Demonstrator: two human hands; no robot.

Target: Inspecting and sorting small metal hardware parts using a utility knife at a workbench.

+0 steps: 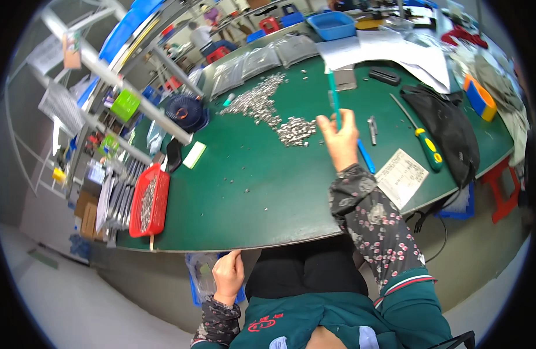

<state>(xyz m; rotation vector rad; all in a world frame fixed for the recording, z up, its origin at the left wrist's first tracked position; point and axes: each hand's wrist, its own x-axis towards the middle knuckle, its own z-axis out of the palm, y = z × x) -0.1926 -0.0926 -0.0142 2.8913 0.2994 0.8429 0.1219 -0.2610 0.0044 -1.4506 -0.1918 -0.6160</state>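
Right hand: raised over the green table (244, 192), the hand (341, 141) grasping a teal stick (333, 84) between thumb and fingers.
Teal stick: long and thin, pointing from the grip toward the far side of the table; lower end hidden by the fingers.
Left hand: at the near table edge, low beside the lap, the hand (228, 277) with fingers curled in; cannot tell whether anything is gripped.
Small metal parts: a wide spread (255, 103) at the far middle of the table; a smaller heap (296, 131) adjoins it, just left of the right hand. A few loose pieces lie nearer the person.
Blue pen: the pen (366, 157) lies on the table just right of the right wrist.
Metal tool: a slim grey piece (372, 130), right of the right hand; exact kind cannot be told.
Screwdriver: yellow-and-green handle (429, 149) toward the person, shaft pointing away, beside a black bag (448, 125).
Printed sheet: a pale slip (403, 177) near the right forearm.
Red basket: at the near left of the table, the basket (161, 200) holding similar small metal parts.
Far edge: grey plastic bags (261, 61) in a row, next to a blue basin (332, 27).
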